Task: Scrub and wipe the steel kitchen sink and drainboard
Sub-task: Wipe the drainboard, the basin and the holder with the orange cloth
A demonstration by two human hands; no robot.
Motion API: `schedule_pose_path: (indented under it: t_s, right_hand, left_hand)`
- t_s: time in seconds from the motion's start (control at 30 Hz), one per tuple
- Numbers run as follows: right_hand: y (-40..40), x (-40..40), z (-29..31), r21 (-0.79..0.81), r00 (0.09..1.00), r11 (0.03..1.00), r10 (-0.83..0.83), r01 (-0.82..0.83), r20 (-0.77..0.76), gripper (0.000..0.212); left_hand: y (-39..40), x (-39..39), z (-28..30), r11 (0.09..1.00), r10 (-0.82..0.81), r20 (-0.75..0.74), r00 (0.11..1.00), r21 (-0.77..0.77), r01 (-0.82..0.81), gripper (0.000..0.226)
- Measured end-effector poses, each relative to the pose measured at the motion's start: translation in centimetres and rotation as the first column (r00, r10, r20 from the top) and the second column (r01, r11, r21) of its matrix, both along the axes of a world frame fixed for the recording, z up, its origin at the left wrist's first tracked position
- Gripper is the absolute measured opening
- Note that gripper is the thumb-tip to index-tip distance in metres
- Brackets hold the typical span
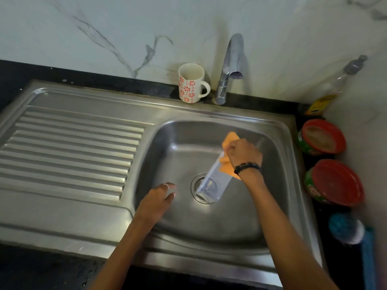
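A steel sink (pixel 209 222) with a ribbed drainboard (pixel 69 151) on its left is sitting in a dark counter (pixel 25 72), backed by a white wall (pixel 104 28) with grey marble veins. The right hand (pixel 244 152) is reaching into the basin, its fingers curling round an orange cloth (pixel 229 139) and the top of a clear plastic container (pixel 215 181), which is tilting down over the drain (pixel 196 181). The left hand (pixel 159 197) is hovering low over the basin's left side, fingers loosely extended and holding nothing. A flowered mug (pixel 191 83) is standing beside the tap (pixel 227 70) at the back. Two red-lidded tubs (pixel 323 136) are lying on the counter to the right, with a bottle (pixel 330 88) in the corner and a blue brush (pixel 347 229) nearer the front.
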State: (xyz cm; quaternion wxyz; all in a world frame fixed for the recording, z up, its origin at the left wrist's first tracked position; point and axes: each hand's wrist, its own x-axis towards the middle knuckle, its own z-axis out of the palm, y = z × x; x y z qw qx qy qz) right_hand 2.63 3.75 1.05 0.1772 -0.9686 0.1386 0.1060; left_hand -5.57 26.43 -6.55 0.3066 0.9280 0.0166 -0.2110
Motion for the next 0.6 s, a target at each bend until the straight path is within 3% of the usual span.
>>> schedule_pose_path:
  t_s: [0.13, 0.3, 0.37, 0.43, 0.53, 0.6]
  right_hand:
    - [-1.0, -3.1, -1.2, -0.056, 0.969, 0.985, -0.173, 0.166, -0.179, 0.032]
    - [1.3, -4.2, -3.1, -0.199, 0.939, 0.979, -0.098, 0.032, -0.330, 0.065]
    - [2.7, -3.8, -3.7, -0.215, 0.920, 0.976, -0.067, -0.019, -0.387, 0.076]
    - [3.9, -3.3, -4.2, -0.225, 0.905, 0.973, -0.052, -0.050, -0.423, 0.079]
    - [4.7, -2.9, -4.9, -0.249, 0.888, 0.965, -0.040, -0.084, -0.458, 0.069]
    - [4.8, -3.0, -5.5, -0.266, 0.888, 0.960, -0.043, -0.091, -0.457, 0.055]
  left_hand:
    - [0.1, 0.8, -0.8, 0.998, 0.018, 0.008, 1.000, -0.060, -0.017, 0.029]
    - [-0.9, 2.0, -1.7, 0.943, 0.206, -0.065, 0.976, -0.253, -0.216, 0.022]
    - [-1.4, 2.4, -2.4, 0.861, 0.293, -0.199, 0.935, -0.371, -0.349, 0.011]
    - [-1.8, 2.7, -3.1, 0.770, 0.356, -0.377, 0.855, -0.401, -0.497, 0.015]
    - [-2.3, 3.0, -4.4, 0.727, 0.397, -0.539, 0.743, -0.309, -0.613, 0.007]
    - [-2.6, 3.1, -4.9, 0.708, 0.387, -0.600, 0.700, -0.292, -0.643, 0.015]
